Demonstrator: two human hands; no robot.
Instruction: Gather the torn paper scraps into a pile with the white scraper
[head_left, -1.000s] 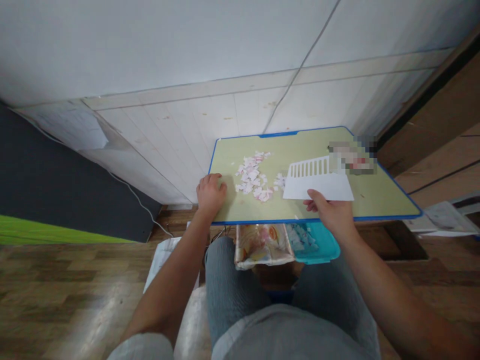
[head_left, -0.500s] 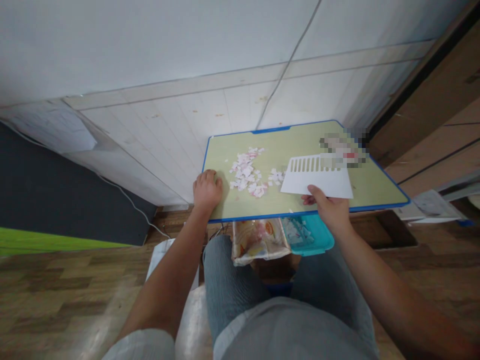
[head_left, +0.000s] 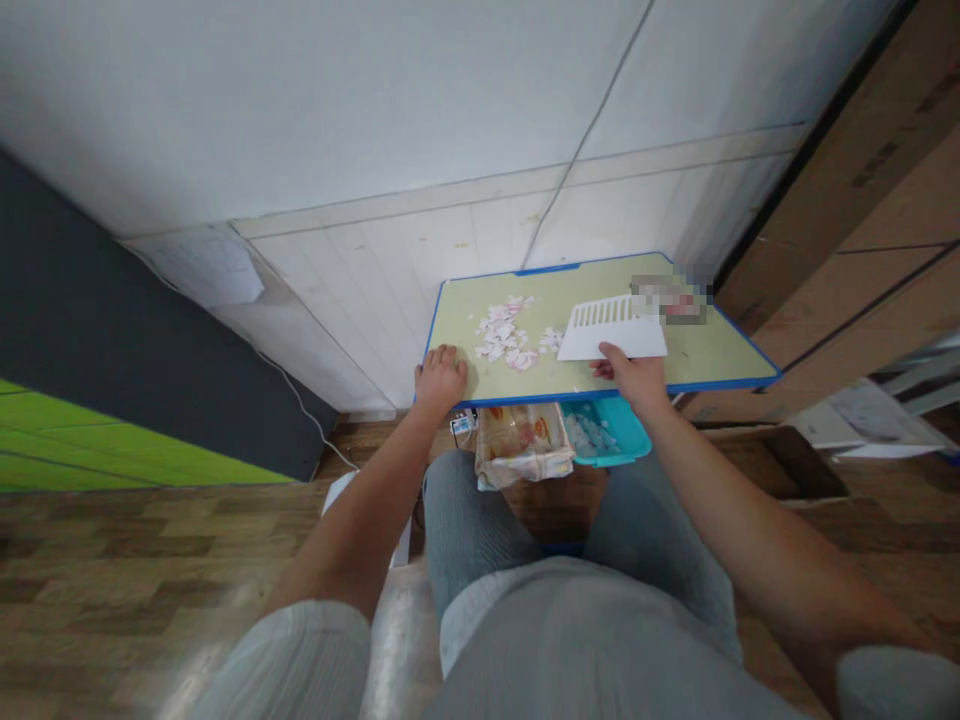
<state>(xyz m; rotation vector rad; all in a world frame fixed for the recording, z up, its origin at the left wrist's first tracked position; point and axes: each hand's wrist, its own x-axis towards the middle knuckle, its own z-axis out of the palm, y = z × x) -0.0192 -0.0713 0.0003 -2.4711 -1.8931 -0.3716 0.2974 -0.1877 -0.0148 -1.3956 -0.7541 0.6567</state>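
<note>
My right hand (head_left: pixel 636 382) pinches the near edge of a white slotted card (head_left: pixel 611 340), thumb on top and fingers beneath. The card is tilted above the right half of a pale green tabletop (head_left: pixel 577 378) with a blue rim. My left hand (head_left: pixel 441 377) rests at the table's front left corner, its fingers laid out on the surface and holding nothing. Between the hands lies a loose heap of small white and pinkish paper pieces (head_left: pixel 501 330). A smaller cluster of paper pieces (head_left: pixel 550 340) sits right by the card's left edge.
Below the table's front edge, near my knees, are a lined box (head_left: pixel 559 465) and a turquoise tub (head_left: pixel 634 440) with small pieces in it. A blurred-out item (head_left: pixel 675 298) lies at the back right. Behind stands a white wall (head_left: pixel 360 265); cardboard (head_left: pixel 847 240) rises at the right.
The camera view has shifted and tilted, so the table appears smaller. My right hand still holds the card, and my left hand stays at the table corner. The paper pieces look unchanged.
</note>
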